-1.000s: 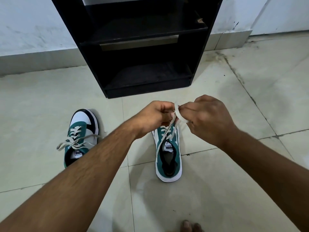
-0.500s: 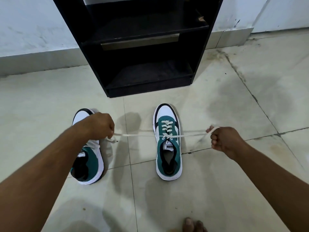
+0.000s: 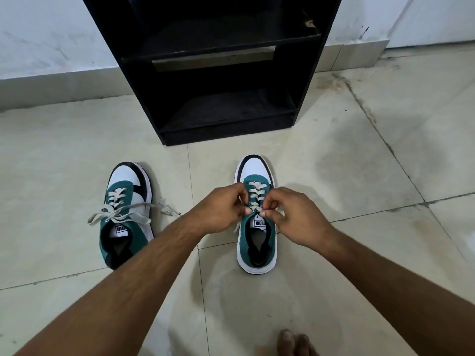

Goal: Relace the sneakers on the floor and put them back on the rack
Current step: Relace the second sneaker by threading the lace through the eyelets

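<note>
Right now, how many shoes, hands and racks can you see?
Sneakers: 2, left sneaker and right sneaker
Hands: 2, left hand and right hand
Shoe rack: 1
Total: 5

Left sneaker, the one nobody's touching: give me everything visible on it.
The left sneaker stands upright on the tiled floor, toe toward the black rack and apart from it. Teal upper, white toe panel, black trim, white sole, branded white tongue label. Its off-white lace is threaded through the eyelets, but the ends lie loose to both sides. The left forearm crosses its heel in view; contact can't be judged.
</note>
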